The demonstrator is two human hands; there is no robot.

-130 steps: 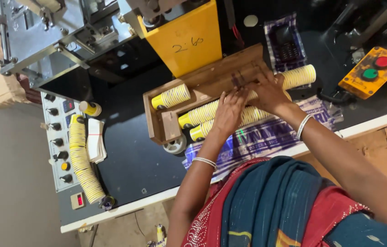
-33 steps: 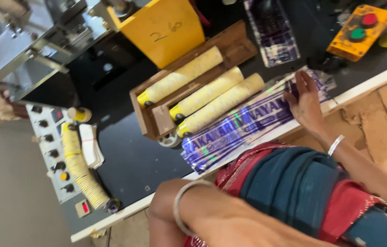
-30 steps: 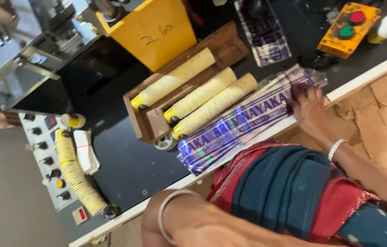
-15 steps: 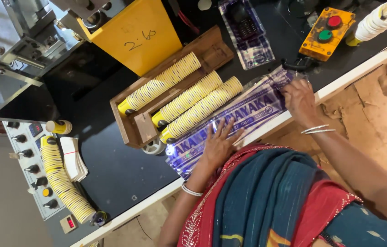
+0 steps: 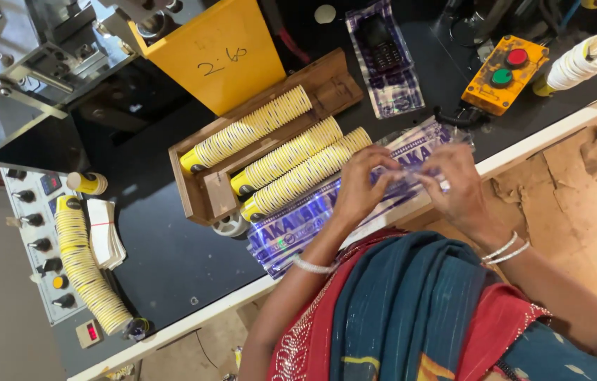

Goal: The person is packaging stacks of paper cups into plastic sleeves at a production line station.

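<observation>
Three long stacks of yellow paper cups [image 5: 291, 161] lie side by side in and beside a wooden tray [image 5: 203, 182] on a black table. A long clear plastic sleeve with blue-purple print [image 5: 305, 219] lies along the table's front edge. My left hand [image 5: 360, 185] and my right hand [image 5: 454, 185] both pinch the sleeve's right end, fingers closed on the plastic. The nearest cup stack lies just left of my left hand.
A yellow chute [image 5: 221, 53] stands behind the tray. A yellow box with red and green buttons [image 5: 503, 70] sits at right, a cup stack [image 5: 581, 62] beyond it. Another cup stack [image 5: 87, 264] lies on a grey control panel [image 5: 41, 240] at left. A phone lies on a plastic bag [image 5: 387, 60].
My left hand came in from the lower left onto the sleeve and moved right along it. Both hands now meet at the sleeve's right end.
</observation>
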